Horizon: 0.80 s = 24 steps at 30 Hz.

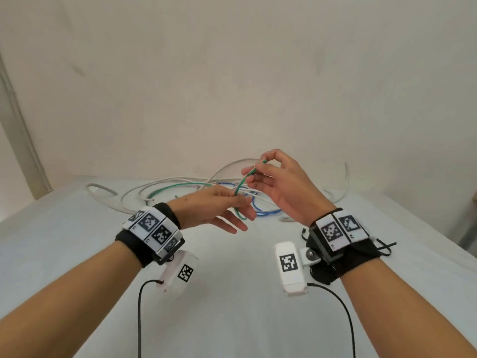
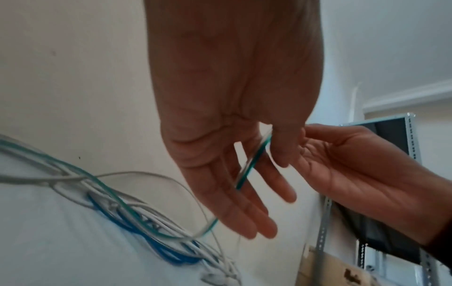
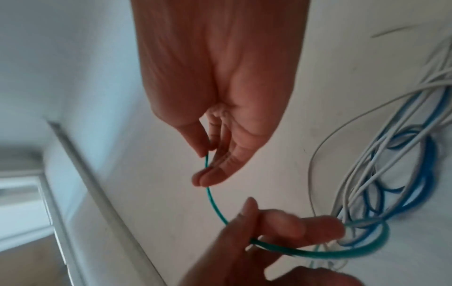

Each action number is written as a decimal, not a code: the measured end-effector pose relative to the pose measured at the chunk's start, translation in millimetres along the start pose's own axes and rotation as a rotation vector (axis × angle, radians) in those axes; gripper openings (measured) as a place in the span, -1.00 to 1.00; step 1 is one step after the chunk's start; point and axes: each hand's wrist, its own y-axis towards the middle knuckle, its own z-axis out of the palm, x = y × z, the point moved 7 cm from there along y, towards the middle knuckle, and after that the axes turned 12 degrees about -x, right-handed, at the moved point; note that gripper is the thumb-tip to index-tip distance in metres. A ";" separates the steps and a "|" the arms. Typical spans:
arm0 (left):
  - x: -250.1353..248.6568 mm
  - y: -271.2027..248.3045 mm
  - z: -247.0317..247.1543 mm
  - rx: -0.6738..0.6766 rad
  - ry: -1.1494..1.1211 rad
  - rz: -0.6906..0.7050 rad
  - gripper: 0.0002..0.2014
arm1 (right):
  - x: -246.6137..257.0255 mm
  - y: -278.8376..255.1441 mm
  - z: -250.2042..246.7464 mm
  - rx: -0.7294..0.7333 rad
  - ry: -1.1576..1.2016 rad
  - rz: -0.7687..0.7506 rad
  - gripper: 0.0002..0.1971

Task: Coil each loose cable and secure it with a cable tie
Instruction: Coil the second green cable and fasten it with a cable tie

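A thin green cable (image 1: 241, 183) runs from the tangle on the white table (image 1: 232, 306) up between both hands. My right hand (image 1: 260, 166) is raised and pinches the cable near its free end between thumb and fingertips (image 3: 208, 178). My left hand (image 1: 237, 202) is lower and to the left; its fingers (image 2: 247, 218) are almost straight. The green cable (image 2: 254, 160) crosses them and is held between thumb and index finger (image 3: 305, 226). Beyond the left hand the green cable (image 3: 318, 255) loops back to the pile.
Blue cable (image 1: 265, 210) and several white cables (image 1: 165, 184) lie tangled at the table's far edge against the wall. A small pale connector (image 1: 286, 218) lies near the right wrist. A metal rack (image 2: 411, 135) stands to the right of the table.
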 end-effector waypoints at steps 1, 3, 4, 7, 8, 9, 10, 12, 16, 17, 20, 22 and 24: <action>-1.2 2.3 4.4 -0.024 -0.080 0.012 -0.64 | 8.7 -0.1 -8.3 -0.046 0.078 -0.018 -0.84; -5.0 5.4 6.1 -0.102 -0.257 0.042 -0.70 | 17.6 0.3 -26.8 -0.156 0.219 -0.042 -0.80; -8.3 6.6 3.7 -0.157 -0.334 0.064 -0.73 | 17.9 -0.1 -36.2 -0.214 0.263 -0.049 -0.79; -20.7 7.7 -4.0 -0.255 -0.503 0.139 -0.77 | -0.2 -0.7 -56.1 -0.333 0.206 -0.002 -0.83; -25.4 7.2 -3.5 -0.243 -0.555 0.149 -0.76 | -9.5 -0.7 -59.6 -0.347 0.136 0.023 -0.84; -29.5 6.5 -1.7 -0.225 -0.603 0.145 -0.75 | -18.7 -0.1 -61.9 -0.348 0.056 0.037 -0.83; -33.7 5.4 0.3 -0.211 -0.643 0.135 -0.72 | -26.2 0.6 -63.0 -0.340 -0.036 0.030 -0.80; -40.9 5.0 1.2 -0.215 -0.703 0.126 -0.64 | -33.3 1.7 -59.4 -0.304 -0.250 -0.047 -0.73; -44.5 10.0 -3.8 -0.275 -0.832 0.126 -0.51 | -43.0 0.8 -39.5 -0.212 -0.554 -0.174 -0.66; -41.6 11.7 -3.2 -0.273 -0.867 0.117 -0.48 | -45.8 0.4 -36.9 -0.223 -0.540 -0.139 -0.67; -21.7 16.6 5.9 -0.206 -0.968 0.039 -0.45 | -51.2 1.8 -31.8 -0.286 -0.166 0.025 -0.71; -5.0 17.1 17.3 -0.128 -1.007 -0.056 -0.46 | -48.9 6.8 -34.3 -0.344 0.151 0.063 -0.79; 9.2 14.7 27.7 -0.081 -1.004 -0.132 -0.49 | -46.3 10.5 -37.9 -0.380 0.331 0.084 -0.88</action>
